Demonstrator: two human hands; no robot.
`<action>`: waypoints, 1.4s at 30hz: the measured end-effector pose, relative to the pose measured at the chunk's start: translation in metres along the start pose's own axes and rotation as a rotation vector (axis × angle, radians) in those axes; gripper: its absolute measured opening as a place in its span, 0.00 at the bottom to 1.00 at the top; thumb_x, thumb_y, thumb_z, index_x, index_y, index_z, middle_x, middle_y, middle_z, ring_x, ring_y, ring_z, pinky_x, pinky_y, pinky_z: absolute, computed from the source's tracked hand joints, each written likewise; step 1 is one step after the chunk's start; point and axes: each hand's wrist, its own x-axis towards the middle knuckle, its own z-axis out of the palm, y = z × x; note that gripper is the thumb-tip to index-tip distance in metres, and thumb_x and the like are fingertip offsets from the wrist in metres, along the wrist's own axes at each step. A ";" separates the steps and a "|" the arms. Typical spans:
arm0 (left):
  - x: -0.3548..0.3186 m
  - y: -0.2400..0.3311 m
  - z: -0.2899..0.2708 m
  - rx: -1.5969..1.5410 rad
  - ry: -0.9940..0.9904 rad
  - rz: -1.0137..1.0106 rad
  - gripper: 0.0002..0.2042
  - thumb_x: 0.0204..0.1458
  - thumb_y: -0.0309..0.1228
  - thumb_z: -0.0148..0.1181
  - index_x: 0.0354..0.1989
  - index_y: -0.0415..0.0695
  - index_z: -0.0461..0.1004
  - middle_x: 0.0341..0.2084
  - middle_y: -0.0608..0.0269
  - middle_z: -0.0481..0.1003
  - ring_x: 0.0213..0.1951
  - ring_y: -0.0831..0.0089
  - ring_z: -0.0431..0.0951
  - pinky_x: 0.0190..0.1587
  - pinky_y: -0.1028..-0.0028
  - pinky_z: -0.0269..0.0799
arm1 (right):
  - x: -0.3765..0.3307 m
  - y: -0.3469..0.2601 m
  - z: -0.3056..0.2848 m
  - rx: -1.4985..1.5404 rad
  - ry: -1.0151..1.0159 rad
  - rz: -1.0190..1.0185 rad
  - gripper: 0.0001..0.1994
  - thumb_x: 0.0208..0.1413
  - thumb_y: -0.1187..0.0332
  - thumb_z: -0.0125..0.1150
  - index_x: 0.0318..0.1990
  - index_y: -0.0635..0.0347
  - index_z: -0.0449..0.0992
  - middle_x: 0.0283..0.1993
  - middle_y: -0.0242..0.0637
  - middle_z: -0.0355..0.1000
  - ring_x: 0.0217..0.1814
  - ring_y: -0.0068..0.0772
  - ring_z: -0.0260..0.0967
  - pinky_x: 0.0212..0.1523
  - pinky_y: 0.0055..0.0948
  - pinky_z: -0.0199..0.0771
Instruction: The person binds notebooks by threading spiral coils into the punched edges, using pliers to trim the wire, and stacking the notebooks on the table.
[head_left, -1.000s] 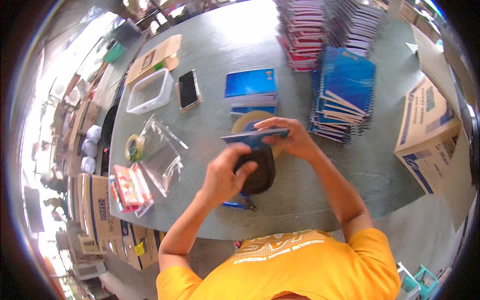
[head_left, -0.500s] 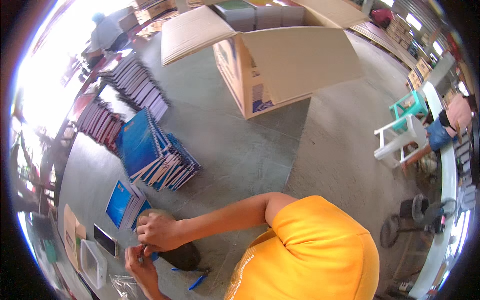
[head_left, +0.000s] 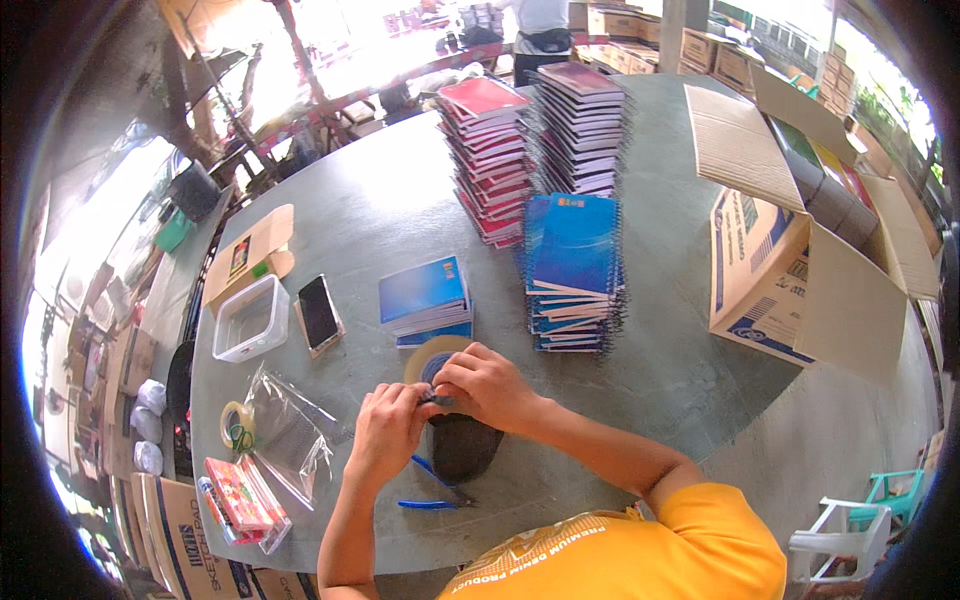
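My left hand (head_left: 387, 428) and my right hand (head_left: 487, 387) meet low in the middle, fingertips pinched together. A small dark piece (head_left: 428, 396) shows between them, too small to name. Just beyond my fingers lies a wide roll of tan tape (head_left: 432, 350), partly hidden by my right hand. Under my right wrist sits a dark rounded thing (head_left: 466, 452) whose kind I cannot make out. A blue-handled tool (head_left: 428, 504) lies spread on the table nearer to me. Past the tape stands a short stack of blue notebooks (head_left: 424, 290).
Taller stacks of blue spiral notebooks (head_left: 572, 245), red notebooks (head_left: 487, 150) and dark notebooks (head_left: 580, 120) stand farther back. At right is an open carton (head_left: 760, 270). A phone (head_left: 319, 315), clear tub (head_left: 250, 318), clear plastic sleeves (head_left: 290, 425) and tape roll (head_left: 236, 420) lie left.
My view has turned, so the carton now sits at the right and the table's left side shows more. My hands stay together, still pinching, beside the notebooks.
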 end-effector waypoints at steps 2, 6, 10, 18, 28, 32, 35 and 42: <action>-0.002 -0.006 0.005 -0.047 0.018 0.017 0.08 0.48 0.26 0.59 0.36 0.37 0.74 0.30 0.52 0.75 0.35 0.54 0.73 0.39 0.62 0.69 | 0.000 -0.003 -0.005 0.011 -0.011 -0.044 0.06 0.50 0.63 0.61 0.33 0.52 0.78 0.33 0.29 0.73 0.40 0.36 0.67 0.42 0.33 0.70; 0.002 -0.007 0.009 -0.155 0.051 0.012 0.08 0.46 0.24 0.60 0.35 0.38 0.74 0.28 0.51 0.74 0.33 0.54 0.74 0.37 0.63 0.69 | 0.003 0.004 -0.011 0.090 -0.072 -0.039 0.07 0.47 0.65 0.62 0.34 0.50 0.79 0.32 0.28 0.74 0.39 0.37 0.68 0.42 0.33 0.70; 0.000 -0.013 0.009 -0.273 0.045 -0.048 0.08 0.44 0.23 0.62 0.34 0.38 0.74 0.27 0.52 0.73 0.33 0.55 0.73 0.37 0.64 0.69 | 0.005 0.010 -0.009 0.101 -0.112 -0.045 0.08 0.48 0.65 0.63 0.36 0.50 0.79 0.32 0.29 0.75 0.38 0.35 0.68 0.40 0.34 0.71; 0.010 0.008 0.013 0.099 0.360 0.138 0.07 0.47 0.28 0.62 0.29 0.41 0.70 0.26 0.55 0.68 0.31 0.57 0.69 0.31 0.64 0.66 | 0.012 0.003 -0.015 0.113 -0.040 0.028 0.08 0.49 0.62 0.63 0.34 0.53 0.78 0.33 0.31 0.75 0.39 0.38 0.69 0.41 0.34 0.71; -0.051 0.014 0.067 -0.626 0.179 -0.540 0.28 0.42 0.30 0.69 0.49 0.41 0.60 0.38 0.44 0.74 0.43 0.53 0.75 0.42 0.60 0.70 | 0.011 0.008 0.005 0.226 0.012 -0.024 0.13 0.44 0.70 0.67 0.39 0.55 0.75 0.39 0.36 0.74 0.38 0.38 0.71 0.39 0.33 0.73; -0.052 0.015 0.038 -0.504 0.303 -0.358 0.22 0.41 0.27 0.68 0.45 0.41 0.66 0.40 0.49 0.73 0.45 0.60 0.74 0.47 0.65 0.68 | 0.007 0.026 -0.022 0.372 -0.093 0.294 0.17 0.43 0.77 0.67 0.44 0.59 0.74 0.45 0.38 0.73 0.45 0.31 0.72 0.43 0.30 0.74; -0.032 -0.013 0.007 -0.355 0.640 -0.274 0.19 0.41 0.26 0.68 0.42 0.42 0.68 0.37 0.55 0.73 0.39 0.65 0.74 0.44 0.68 0.70 | -0.008 0.045 -0.021 0.905 -0.134 0.506 0.18 0.46 0.81 0.63 0.47 0.63 0.71 0.48 0.41 0.73 0.49 0.28 0.71 0.48 0.26 0.74; -0.029 0.005 0.009 -0.197 0.473 -0.169 0.18 0.42 0.24 0.66 0.43 0.43 0.71 0.36 0.56 0.76 0.40 0.67 0.76 0.43 0.71 0.71 | -0.015 0.036 -0.015 0.914 -0.055 0.461 0.17 0.48 0.82 0.61 0.47 0.64 0.71 0.44 0.37 0.74 0.45 0.25 0.71 0.48 0.22 0.72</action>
